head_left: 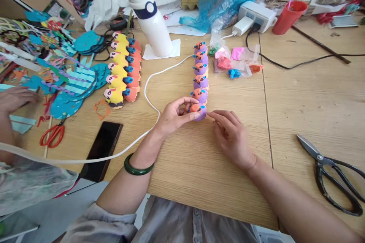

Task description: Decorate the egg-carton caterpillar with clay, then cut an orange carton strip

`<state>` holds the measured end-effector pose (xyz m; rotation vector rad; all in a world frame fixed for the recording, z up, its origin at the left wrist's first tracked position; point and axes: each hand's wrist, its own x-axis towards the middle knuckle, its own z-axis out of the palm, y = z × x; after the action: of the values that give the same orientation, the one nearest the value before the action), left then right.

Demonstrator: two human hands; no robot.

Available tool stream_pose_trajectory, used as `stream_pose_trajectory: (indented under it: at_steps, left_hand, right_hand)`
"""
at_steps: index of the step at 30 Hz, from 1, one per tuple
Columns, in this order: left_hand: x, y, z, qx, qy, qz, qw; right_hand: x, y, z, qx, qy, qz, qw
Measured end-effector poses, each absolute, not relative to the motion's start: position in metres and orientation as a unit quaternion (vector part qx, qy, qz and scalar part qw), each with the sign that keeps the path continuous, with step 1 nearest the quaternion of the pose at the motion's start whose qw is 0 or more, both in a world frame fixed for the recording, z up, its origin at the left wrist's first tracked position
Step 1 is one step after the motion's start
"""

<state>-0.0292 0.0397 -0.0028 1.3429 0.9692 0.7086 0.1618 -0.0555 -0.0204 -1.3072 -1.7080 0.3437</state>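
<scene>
My left hand [172,117] grips the nearest figure [202,114] of a row, thumb in front and fingers behind. This small rounded clay figure is purple with an orange face and blue bits at its side. Behind it, a straight line of similar purple and orange clay figures [200,69] runs away from me, with dark eye marks and blue ears. Just right of the held figure, my right hand [232,136] is closed in a pinch, its fingertips close to the purple side. Whatever those fingertips hold, if anything, is too small to make out.
Small bags of coloured clay [224,62] lie beyond my right hand. Black-handled scissors [321,158] rest at right, a phone [101,152] at left. A white cable [146,87] crosses the table near a white bottle [155,26]. Another person's hand [18,98] is at far left.
</scene>
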Motion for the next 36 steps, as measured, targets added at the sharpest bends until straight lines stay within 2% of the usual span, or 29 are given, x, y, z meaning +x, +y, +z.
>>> stream_pose_trajectory:
  at_steps: [7,15,27,36]
  left_hand:
    - [-0.027,0.035,0.002,0.583,0.411,0.286,0.640]
    - [-0.024,0.033,0.010,0.578,0.391,0.283,0.658]
    - [-0.028,0.032,0.003,0.681,0.425,0.275,0.530]
    - [-0.028,0.033,0.002,0.684,0.417,0.275,0.532]
  right_hand:
    - [0.162,-0.059,-0.017,-0.517,-0.659,0.226,0.498]
    - [0.163,-0.059,-0.013,-0.519,-0.646,0.235,0.509]
    - [0.164,-0.058,-0.018,-0.520,-0.655,0.239,0.493]
    - [0.165,-0.059,-0.018,-0.534,-0.642,0.260,0.485]
